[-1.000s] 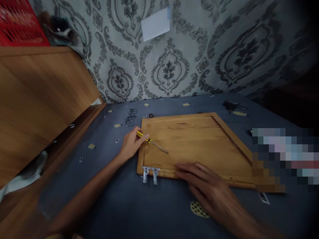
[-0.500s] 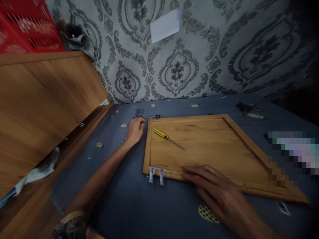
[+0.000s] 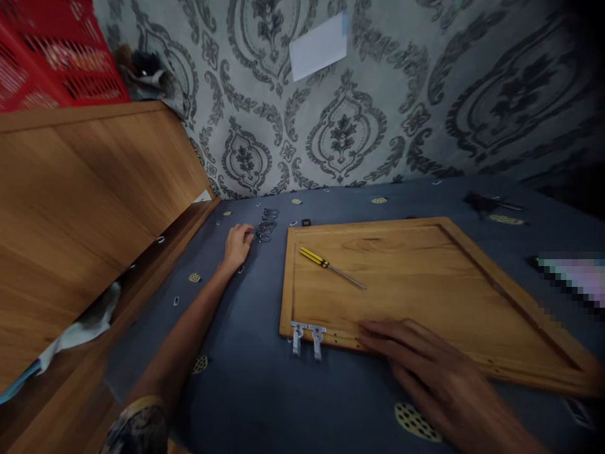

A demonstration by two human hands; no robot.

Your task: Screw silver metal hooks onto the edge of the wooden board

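A framed wooden panel [image 3: 387,271], like a cabinet door, lies on the dark blue patterned cloth. Two metal hinges [image 3: 307,338] sit side by side at its near left edge, their arms sticking out past the wood. On the panel rests a screwdriver [image 3: 331,267] with a yellow and black handle. My right hand [image 3: 425,362] lies over the panel's near edge, fingers extended beside small dark holes. Left of the panel, my left hand [image 3: 239,244] has its fingers curled together at the near end of a row of small metal pieces [image 3: 267,226]. Whatever lies between those fingertips is hidden.
To the left stands a wooden cabinet [image 3: 104,189] with a red basket [image 3: 61,57] on top. A small black piece [image 3: 306,222] is by the panel's far left corner. A dark tool [image 3: 486,203] lies far right, and a pixelated object [image 3: 574,274] nearer right.
My left hand has shifted left, away from the panel, and the metal pieces now show more fully. The right hand stays on the panel's near edge. The view has moved slightly.
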